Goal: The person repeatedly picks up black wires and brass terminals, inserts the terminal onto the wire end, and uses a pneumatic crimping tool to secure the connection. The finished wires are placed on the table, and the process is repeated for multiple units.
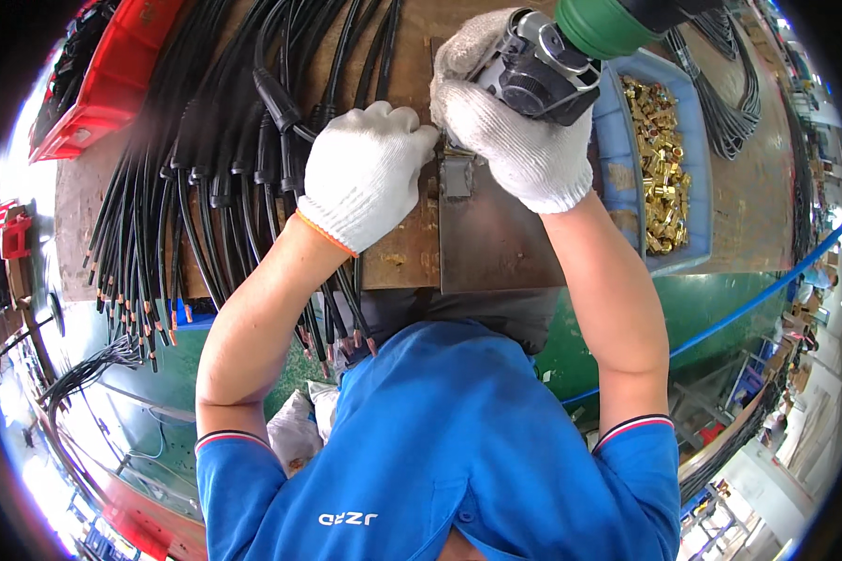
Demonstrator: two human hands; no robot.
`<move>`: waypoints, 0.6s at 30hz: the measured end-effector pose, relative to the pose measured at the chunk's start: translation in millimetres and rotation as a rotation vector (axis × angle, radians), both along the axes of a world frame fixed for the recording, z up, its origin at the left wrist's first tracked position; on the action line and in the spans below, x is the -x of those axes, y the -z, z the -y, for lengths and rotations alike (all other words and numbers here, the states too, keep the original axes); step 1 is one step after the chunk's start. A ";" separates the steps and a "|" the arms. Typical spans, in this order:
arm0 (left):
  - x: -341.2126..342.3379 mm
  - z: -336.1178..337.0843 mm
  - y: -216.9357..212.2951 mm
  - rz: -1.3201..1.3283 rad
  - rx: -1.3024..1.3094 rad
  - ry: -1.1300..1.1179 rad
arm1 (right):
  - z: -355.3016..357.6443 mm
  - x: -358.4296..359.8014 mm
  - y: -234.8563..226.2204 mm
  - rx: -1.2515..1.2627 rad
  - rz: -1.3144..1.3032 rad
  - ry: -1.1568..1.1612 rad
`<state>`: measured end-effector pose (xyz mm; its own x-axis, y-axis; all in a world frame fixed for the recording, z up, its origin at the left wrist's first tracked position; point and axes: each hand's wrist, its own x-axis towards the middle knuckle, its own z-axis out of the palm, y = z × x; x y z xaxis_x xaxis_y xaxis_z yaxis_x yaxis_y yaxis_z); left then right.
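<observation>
While both forearms come up from the near edge, the right hand (519, 140), in a white knitted cotton glove, is wrapped tightly around a power tool (571, 47) with a smooth green plastic body and a dark grey, ribbed metal head. The tool's long axis runs from the far right down toward the near left, and its head points at a small grey metal fixture (458, 173) on the bench. That fixture stands at the far end of a flat, dull steel plate (491, 248) lying on the worn wooden bench top (407, 252).

The left hand (360, 173), gloved alike with an orange cuff edge, lies curled and palm down just left of the fixture; its fingertips (421, 136) touch the right glove. Whether it pinches anything there I cannot tell.

Left of that hand, a thick bundle of black rubbery cables (192, 178) fans toward the near left, the cables long and round with bare copper tips hanging over the bench edge. Right of the plate sits a blue plastic bin (697, 122) filled with small shiny brass fittings (660, 168). A red plastic crate (112, 79) stands at the far left.
</observation>
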<state>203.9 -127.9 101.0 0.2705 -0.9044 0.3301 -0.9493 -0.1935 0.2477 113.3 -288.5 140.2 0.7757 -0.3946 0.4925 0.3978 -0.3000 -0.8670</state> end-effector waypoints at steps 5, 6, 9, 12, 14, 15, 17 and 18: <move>0.4 -0.8 1.0 0.053 -0.019 0.002 | -4.7 3.0 5.8 -0.317 -0.007 -0.083; 0.3 -0.1 0.8 0.065 -0.031 0.006 | -2.1 -4.9 15.3 -0.619 0.095 -0.221; 0.0 -0.3 2.0 0.068 -0.027 0.021 | 2.3 -3.5 14.0 -0.778 0.116 -0.357; 0.7 -0.8 2.8 0.071 -0.030 0.005 | -4.6 1.4 1.3 -0.521 0.022 -0.181; 0.4 -0.7 0.3 0.048 -0.055 0.018 | 2.6 0.6 -5.8 -0.072 -0.141 0.030; -0.1 -1.9 1.3 0.033 -0.070 0.020 | 4.3 0.6 -11.9 -0.067 -0.074 0.005; -2.2 -1.5 3.7 0.021 -0.055 0.029 | 8.8 1.5 -30.5 -0.057 0.060 -0.042; -2.4 -0.1 5.6 0.010 -0.047 0.038 | 14.2 5.2 -40.3 -0.195 0.110 -0.076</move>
<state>206.3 -127.7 95.4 0.2322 -0.9284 0.2900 -0.9587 -0.1681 0.2294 108.1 -302.7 180.5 0.7528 -0.4328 0.4959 0.5082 -0.0967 -0.8558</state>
